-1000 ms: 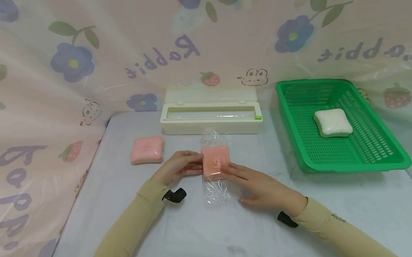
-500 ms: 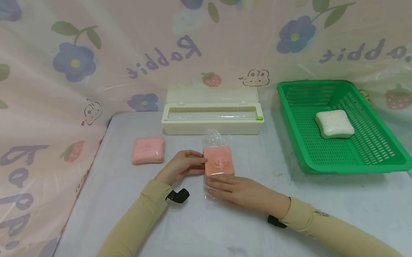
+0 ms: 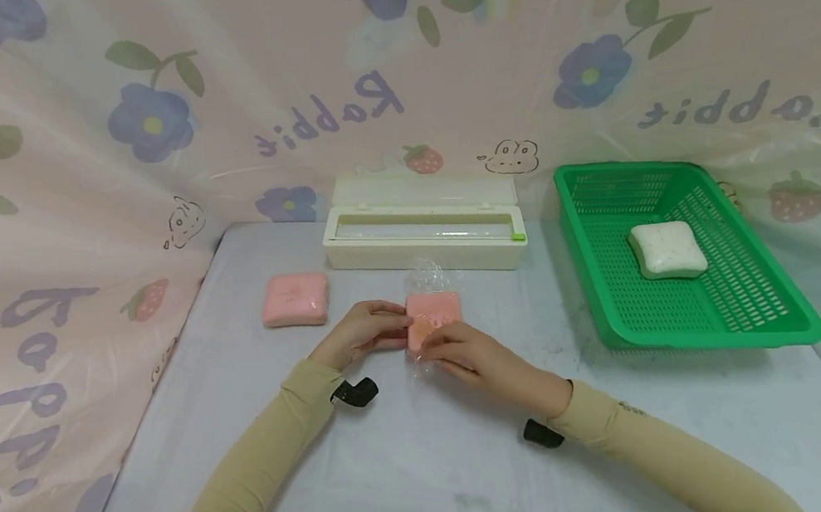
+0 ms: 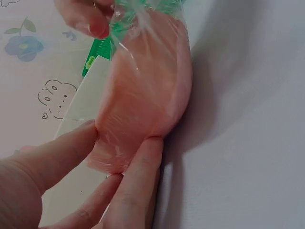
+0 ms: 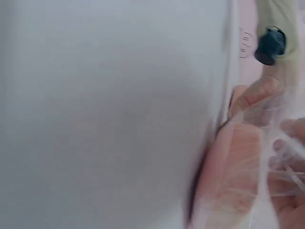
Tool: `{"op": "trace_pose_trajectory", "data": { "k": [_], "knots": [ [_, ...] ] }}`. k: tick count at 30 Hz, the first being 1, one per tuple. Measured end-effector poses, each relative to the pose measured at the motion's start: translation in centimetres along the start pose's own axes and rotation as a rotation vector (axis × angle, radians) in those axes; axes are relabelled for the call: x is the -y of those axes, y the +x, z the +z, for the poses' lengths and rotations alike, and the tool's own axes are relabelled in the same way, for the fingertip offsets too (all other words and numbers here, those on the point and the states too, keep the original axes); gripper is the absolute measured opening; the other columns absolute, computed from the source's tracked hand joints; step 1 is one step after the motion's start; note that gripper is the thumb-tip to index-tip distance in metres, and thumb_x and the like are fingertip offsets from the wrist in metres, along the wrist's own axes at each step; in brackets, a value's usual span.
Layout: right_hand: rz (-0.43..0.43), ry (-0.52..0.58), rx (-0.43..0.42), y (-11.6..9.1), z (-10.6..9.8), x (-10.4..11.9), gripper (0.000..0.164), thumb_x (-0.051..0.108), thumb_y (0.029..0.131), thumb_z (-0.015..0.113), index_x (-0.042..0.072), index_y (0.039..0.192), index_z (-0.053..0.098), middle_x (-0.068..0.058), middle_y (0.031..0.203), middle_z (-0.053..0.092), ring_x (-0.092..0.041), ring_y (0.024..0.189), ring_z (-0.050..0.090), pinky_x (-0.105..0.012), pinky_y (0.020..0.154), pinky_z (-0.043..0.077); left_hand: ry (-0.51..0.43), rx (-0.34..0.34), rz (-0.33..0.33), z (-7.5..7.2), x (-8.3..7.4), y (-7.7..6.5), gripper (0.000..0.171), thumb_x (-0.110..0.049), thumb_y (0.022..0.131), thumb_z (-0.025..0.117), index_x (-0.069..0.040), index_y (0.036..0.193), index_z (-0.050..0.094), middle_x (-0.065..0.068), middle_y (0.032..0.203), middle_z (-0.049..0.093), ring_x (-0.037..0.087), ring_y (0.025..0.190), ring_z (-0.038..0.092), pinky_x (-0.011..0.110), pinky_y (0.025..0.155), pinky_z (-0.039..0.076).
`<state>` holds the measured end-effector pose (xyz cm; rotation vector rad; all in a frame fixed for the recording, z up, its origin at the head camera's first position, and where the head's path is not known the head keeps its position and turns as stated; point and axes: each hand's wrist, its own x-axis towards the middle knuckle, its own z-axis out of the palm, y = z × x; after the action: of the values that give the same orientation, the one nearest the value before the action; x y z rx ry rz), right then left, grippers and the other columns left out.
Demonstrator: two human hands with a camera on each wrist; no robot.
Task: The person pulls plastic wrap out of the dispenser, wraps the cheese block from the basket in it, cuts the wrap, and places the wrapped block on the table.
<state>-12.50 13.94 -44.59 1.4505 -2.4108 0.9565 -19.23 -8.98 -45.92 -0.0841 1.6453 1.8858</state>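
A pink bar of soap lies on the table with clear plastic wrap round it. My left hand holds the soap by its left side; in the left wrist view its thumb and fingers press on the wrapped end. Over the near edge of the bar, my right hand pinches the loose near end of the wrap. That film shows as a blurred, stretched sheet in the right wrist view. The right fingers hide the near part of the soap.
A second pink soap lies to the left. Behind the hands stands a cream wrap dispenser with its lid raised. On the right, a green basket holds a white soap. A patterned curtain hangs behind the table.
My right hand has moved from the soap's right side to its near edge, first with flat fingers, now pinching the wrap's near end. My left hand has stayed at the soap's left side.
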Motion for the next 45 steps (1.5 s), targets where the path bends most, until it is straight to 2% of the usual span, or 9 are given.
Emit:
{"op": "trace_pose_trajectory", "data": {
  "k": [4,9,13,17,24,30,35,40,45],
  "knots": [
    [0.241,0.179,-0.047,0.8,-0.3,-0.3,0.014,0.004,0.089,0.068,0.007,0.102,0.072,0.002,0.099,0.067,-0.011,0.087,0.059,-0.026,0.074,0.052,-0.004,-0.011,0.002,0.2,0.0,-0.1,0.038,0.001,0.089,0.065,0.009,0.123,0.051,0.021,0.111,0.063,0.025,0.096,0.065,0.037,0.083,0.055],
    [0.489,0.337,-0.067,1.7,-0.8,-1.1,0.012,0.008,0.090,0.067,0.005,0.100,0.073,0.000,0.093,0.071,-0.011,0.081,0.065,-0.025,0.068,0.055,0.003,-0.015,0.022,0.4,0.0,-0.1,0.037,0.003,0.090,0.063,0.009,0.124,0.052,0.022,0.112,0.063,0.025,0.095,0.066,0.037,0.083,0.055],
    [0.640,0.442,-0.083,2.2,-1.0,-1.9,0.010,0.007,0.089,0.069,0.004,0.097,0.074,-0.003,0.088,0.071,-0.014,0.070,0.065,-0.027,0.057,0.054,0.006,-0.021,0.027,0.5,0.1,0.0,0.038,0.004,0.088,0.065,0.008,0.124,0.054,0.021,0.111,0.065,0.024,0.094,0.067,0.037,0.083,0.055],
    [0.694,0.424,-0.135,2.6,-1.1,-2.0,0.007,0.007,0.085,0.072,0.003,0.092,0.073,-0.005,0.081,0.070,-0.015,0.060,0.061,-0.026,0.048,0.051,0.007,-0.025,0.015,0.5,0.0,0.2,0.039,0.006,0.087,0.064,0.007,0.125,0.054,0.019,0.109,0.066,0.023,0.092,0.067,0.037,0.082,0.055],
    [0.609,0.212,-0.210,3.2,-0.9,-2.1,0.007,0.005,0.079,0.078,0.004,0.084,0.073,0.001,0.077,0.069,-0.011,0.064,0.059,-0.022,0.053,0.048,-0.004,-0.032,0.011,0.5,0.1,0.4,0.038,0.010,0.088,0.062,0.008,0.125,0.053,0.020,0.109,0.065,0.024,0.091,0.067,0.038,0.082,0.055],
    [0.596,0.119,-0.189,2.8,-0.5,-3.3,0.017,0.009,0.072,0.085,0.005,0.082,0.071,-0.001,0.078,0.062,-0.016,0.069,0.051,-0.025,0.058,0.042,0.008,-0.046,0.013,0.7,0.4,0.4,0.039,0.010,0.086,0.063,0.008,0.124,0.053,0.021,0.109,0.064,0.026,0.090,0.067,0.038,0.081,0.056],
    [0.527,0.148,-0.176,2.1,-1.4,-3.8,0.014,0.010,0.083,0.075,0.005,0.095,0.069,-0.002,0.087,0.062,-0.016,0.078,0.054,-0.029,0.066,0.048,0.015,-0.056,0.026,0.8,0.7,0.2,0.039,0.007,0.087,0.065,0.008,0.124,0.054,0.021,0.108,0.065,0.026,0.090,0.067,0.037,0.081,0.056],
    [0.289,-0.036,-0.129,0.3,-3.0,-2.7,0.021,0.007,0.093,0.061,0.002,0.114,0.064,-0.005,0.112,0.062,-0.020,0.102,0.059,-0.038,0.086,0.052,0.011,-0.036,0.038,0.7,0.7,-0.1,0.036,0.001,0.089,0.065,0.008,0.123,0.054,0.021,0.107,0.066,0.025,0.091,0.067,0.037,0.082,0.055],
    [-0.055,-0.323,0.062,-1.5,-3.4,-0.9,0.045,0.012,0.092,0.061,-0.002,0.133,0.051,-0.015,0.139,0.047,-0.028,0.128,0.045,-0.041,0.104,0.040,-0.012,-0.022,0.034,0.5,0.6,-0.3,0.032,-0.007,0.094,0.061,0.009,0.122,0.056,0.019,0.106,0.066,0.024,0.090,0.067,0.038,0.084,0.055]
  ]
}}
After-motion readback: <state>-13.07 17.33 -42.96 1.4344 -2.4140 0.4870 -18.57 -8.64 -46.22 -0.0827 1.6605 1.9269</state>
